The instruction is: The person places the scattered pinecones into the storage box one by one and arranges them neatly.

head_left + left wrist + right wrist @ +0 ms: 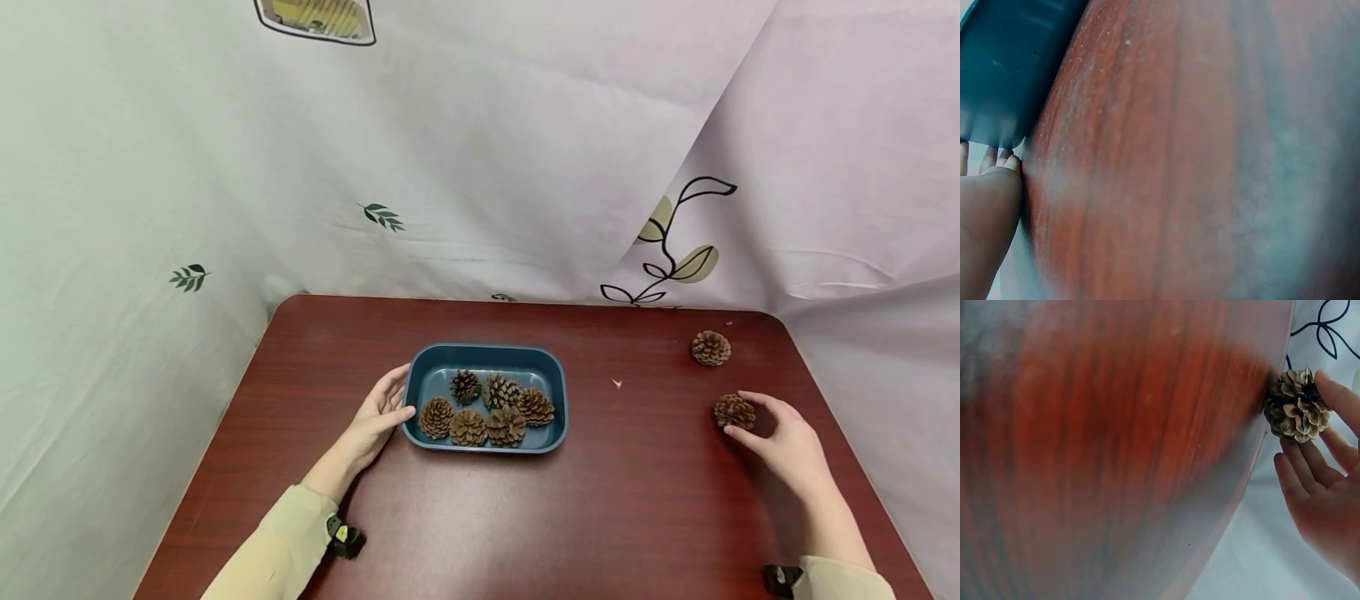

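A dark blue tray [486, 451] with rounded corners holds several brown pine cones [468, 427]. My left hand [372, 423] grips its left side, thumb over the rim and fingers along the outer wall. The left wrist view shows fingertips [1009, 161] right at the tray's [1010, 69] end. Over at the right side of the table, my right hand [787, 442] holds a pine cone [734, 412] between thumb and fingers. In the right wrist view this pine cone [1297, 407] has its scales spread, with the thumb on one side and fingers below.
Another pine cone [710, 348] lies behind the right hand, near the table's far right corner. A small pale scrap [617, 383] sits right of the tray on the reddish-brown table [600, 517]. White printed cloth [525, 167] hangs behind and beside the table.
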Motion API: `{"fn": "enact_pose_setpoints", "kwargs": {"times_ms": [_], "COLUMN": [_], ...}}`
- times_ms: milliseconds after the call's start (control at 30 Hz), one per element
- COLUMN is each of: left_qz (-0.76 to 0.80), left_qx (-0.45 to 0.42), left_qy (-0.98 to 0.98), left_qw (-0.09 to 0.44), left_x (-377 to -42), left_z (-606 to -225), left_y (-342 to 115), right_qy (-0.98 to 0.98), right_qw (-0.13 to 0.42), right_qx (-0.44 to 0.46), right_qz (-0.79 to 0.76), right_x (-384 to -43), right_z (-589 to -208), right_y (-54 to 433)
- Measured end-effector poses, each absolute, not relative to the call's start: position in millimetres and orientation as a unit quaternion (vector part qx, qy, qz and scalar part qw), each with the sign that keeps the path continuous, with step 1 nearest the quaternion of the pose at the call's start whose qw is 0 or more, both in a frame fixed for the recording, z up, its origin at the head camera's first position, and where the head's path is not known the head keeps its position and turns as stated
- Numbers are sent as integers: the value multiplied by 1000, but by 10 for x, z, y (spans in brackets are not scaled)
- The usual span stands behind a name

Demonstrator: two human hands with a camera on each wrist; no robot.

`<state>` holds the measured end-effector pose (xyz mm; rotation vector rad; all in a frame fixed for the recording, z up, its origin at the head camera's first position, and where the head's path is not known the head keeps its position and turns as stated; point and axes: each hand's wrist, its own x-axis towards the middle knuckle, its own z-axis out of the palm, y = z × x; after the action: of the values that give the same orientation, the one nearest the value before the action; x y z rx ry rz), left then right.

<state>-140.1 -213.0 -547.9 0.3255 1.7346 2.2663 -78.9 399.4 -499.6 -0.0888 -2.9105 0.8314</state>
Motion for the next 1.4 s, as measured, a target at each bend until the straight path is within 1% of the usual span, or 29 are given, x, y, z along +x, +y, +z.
{"fn": "enact_pose_setpoints", "kwargs": {"times_ms": [267,533,1133,1400], "left_qz": [783,785,784,785], "left_qx": [115,116,106,101], "left_qy": [597,594,597,596], "left_qw": [131,131,136,132], "left_x": [-1409,-1404,-1408,-1404], "left_z": [-5500,-5506,-5480,-5469], "left_y": [-2129,-2133,-2124,-2119], "right_qy": [-961,-961,-951,-935], "right_qw": [66,63,106,116], "right_qx": [-43,-67,-33,-10], "right_qz": [266,261,289,336], "right_x": [-802,-798,-853,-879], "right_z": [-5013,-4976,-4906,-4863], "right_y": [4001,3963,3556,3363]}}
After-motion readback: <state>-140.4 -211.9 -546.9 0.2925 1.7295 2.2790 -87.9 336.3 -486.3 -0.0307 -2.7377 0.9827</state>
